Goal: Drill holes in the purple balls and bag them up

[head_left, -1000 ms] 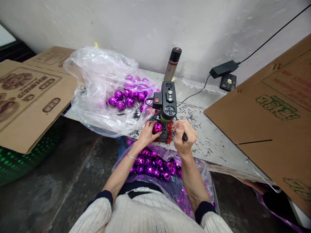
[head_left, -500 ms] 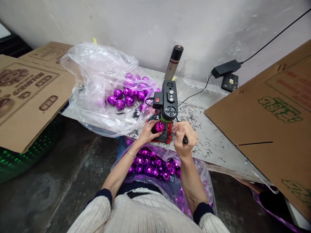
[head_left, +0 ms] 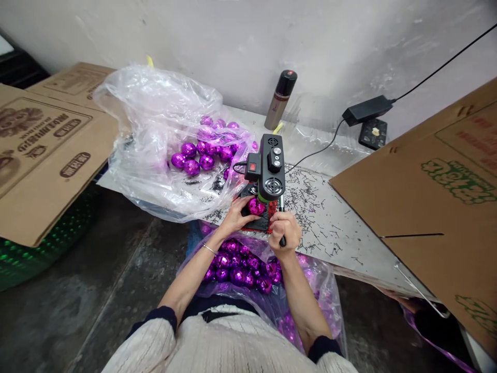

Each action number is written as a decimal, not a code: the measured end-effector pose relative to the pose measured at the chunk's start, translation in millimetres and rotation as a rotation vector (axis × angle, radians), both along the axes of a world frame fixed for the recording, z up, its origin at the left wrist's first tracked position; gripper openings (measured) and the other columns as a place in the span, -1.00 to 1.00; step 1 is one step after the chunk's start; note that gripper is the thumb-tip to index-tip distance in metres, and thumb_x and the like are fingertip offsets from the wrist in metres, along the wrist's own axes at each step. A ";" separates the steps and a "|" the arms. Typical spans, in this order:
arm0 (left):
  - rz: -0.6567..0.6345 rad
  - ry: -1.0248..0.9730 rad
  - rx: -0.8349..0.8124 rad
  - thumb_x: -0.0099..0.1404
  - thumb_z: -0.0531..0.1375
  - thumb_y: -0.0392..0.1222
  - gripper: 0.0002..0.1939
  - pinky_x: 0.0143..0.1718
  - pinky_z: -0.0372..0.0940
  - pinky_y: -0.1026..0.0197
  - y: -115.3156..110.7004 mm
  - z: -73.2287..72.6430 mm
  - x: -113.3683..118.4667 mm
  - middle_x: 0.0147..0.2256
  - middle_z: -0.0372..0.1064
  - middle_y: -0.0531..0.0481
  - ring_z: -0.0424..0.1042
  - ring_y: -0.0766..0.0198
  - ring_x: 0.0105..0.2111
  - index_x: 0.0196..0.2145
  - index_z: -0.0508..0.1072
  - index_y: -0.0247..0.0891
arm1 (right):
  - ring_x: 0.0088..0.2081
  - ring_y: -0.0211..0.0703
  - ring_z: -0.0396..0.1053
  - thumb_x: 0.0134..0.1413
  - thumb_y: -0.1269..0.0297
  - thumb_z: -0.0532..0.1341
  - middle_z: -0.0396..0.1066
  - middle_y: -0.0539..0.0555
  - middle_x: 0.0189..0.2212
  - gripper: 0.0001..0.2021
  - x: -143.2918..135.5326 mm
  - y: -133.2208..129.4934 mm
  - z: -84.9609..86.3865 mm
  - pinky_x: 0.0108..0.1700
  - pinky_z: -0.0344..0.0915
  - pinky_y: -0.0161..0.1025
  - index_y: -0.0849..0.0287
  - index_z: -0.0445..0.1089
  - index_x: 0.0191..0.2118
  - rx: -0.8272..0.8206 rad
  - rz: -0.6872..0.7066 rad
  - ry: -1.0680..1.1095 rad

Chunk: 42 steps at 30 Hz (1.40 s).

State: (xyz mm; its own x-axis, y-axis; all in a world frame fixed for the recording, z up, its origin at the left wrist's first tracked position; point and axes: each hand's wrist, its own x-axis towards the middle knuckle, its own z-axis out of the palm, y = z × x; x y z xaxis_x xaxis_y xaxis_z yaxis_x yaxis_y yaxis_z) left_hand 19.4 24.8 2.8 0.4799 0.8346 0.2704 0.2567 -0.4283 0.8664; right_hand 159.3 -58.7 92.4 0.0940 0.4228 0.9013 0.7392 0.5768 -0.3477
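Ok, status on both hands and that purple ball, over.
Left hand holds purple ball under the small black press. Right hand grips the press lever. Metal scraps litter the table.

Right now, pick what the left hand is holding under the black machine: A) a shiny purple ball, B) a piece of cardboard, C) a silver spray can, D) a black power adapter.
A: the left hand cups a shiny purple ball beneath the black machine, while the right hand grips the machine's lever.
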 end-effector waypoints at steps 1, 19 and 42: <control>-0.001 -0.002 -0.004 0.18 0.43 0.00 -0.33 0.27 0.23 -0.13 0.1 0.3 -0.1 0.14 0.44 -0.24 0.40 -0.04 0.18 0.19 0.41 -0.24 | -0.45 -0.26 0.29 0.35 0.41 0.01 0.33 0.02 -0.47 -0.76 0.0 0.8 -4.8 -0.39 0.25 -0.24 0.13 0.23 -0.40 0.016 0.003 0.006; 0.008 -0.026 -0.023 0.13 0.46 0.01 -0.32 0.28 0.22 -0.15 -1.4 -2.7 1.8 0.13 0.45 -0.23 0.41 -0.06 0.17 0.16 0.44 -0.23 | -0.47 -0.29 0.27 0.38 0.35 0.01 0.33 -0.01 -0.49 -0.72 1.0 -3.2 -8.5 -0.32 0.25 -0.21 0.13 0.21 -0.43 -0.026 -0.047 0.036; 0.002 -0.018 -0.016 0.14 0.46 -0.02 -0.32 0.25 0.25 -0.17 -1.3 0.3 1.6 0.12 0.46 -0.25 0.43 -0.07 0.16 0.17 0.43 -0.25 | -0.46 -0.26 0.33 0.41 0.31 -0.05 0.29 -0.02 -0.47 -0.70 -0.5 3.2 -42.8 -0.32 0.27 -0.18 0.12 0.20 -0.41 0.043 -0.047 0.099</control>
State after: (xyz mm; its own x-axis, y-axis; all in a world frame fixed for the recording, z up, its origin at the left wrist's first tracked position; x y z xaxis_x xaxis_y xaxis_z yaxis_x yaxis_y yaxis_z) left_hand 21.0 23.5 3.2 0.4735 0.8399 0.2650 0.2420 -0.4134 0.8778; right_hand 158.7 -55.6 49.6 0.2027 0.3772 0.9037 0.7287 0.5584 -0.3965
